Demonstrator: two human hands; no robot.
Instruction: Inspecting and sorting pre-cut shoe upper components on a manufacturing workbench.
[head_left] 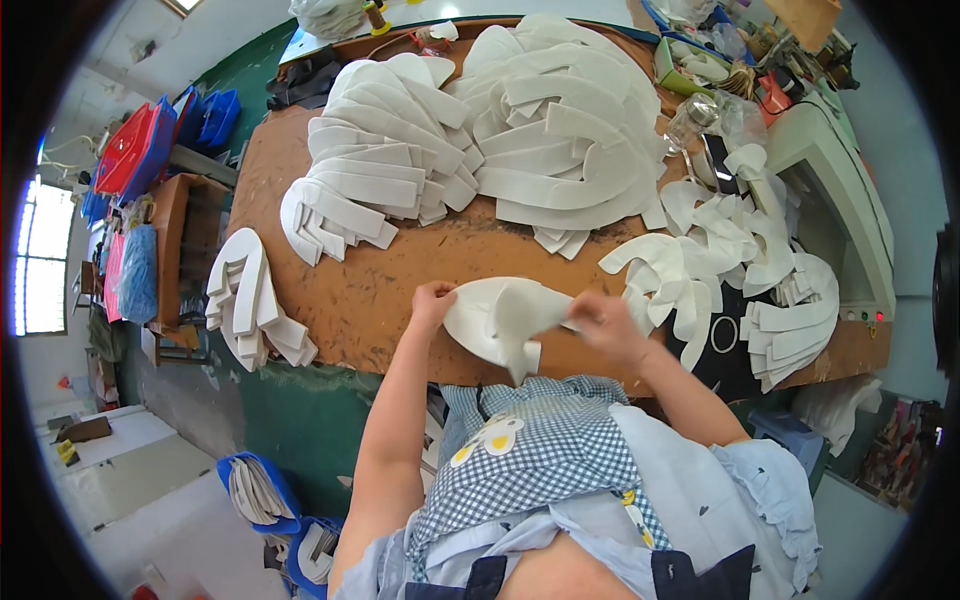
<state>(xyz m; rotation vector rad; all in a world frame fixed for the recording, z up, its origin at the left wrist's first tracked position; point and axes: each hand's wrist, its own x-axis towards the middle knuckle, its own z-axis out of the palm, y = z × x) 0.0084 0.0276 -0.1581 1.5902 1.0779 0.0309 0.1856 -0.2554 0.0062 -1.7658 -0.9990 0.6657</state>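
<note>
Near the table's front edge, my left hand (433, 302) is closed on the left rim of a white curved sheet piece (472, 325). Its thumb and fingers pinch the edge. My right hand (605, 325), somewhat blurred, has its fingers closed at the right end of a second white curved piece (520, 312), which is bent up and twisted over the first. Whether the two pieces are joined cannot be made out. Beyond my hands lie two large heaps of similar U-shaped white pieces, a left heap (385, 140) and a right heap (570, 110), fanned and overlapping.
A small stack (240, 290) lies at the table's left edge. On the right are loose white pieces (670, 270), a black mat (730, 365), another stack (800, 325) and a pale machine (840, 190). Blue bins (250, 470) stand on the floor at lower left.
</note>
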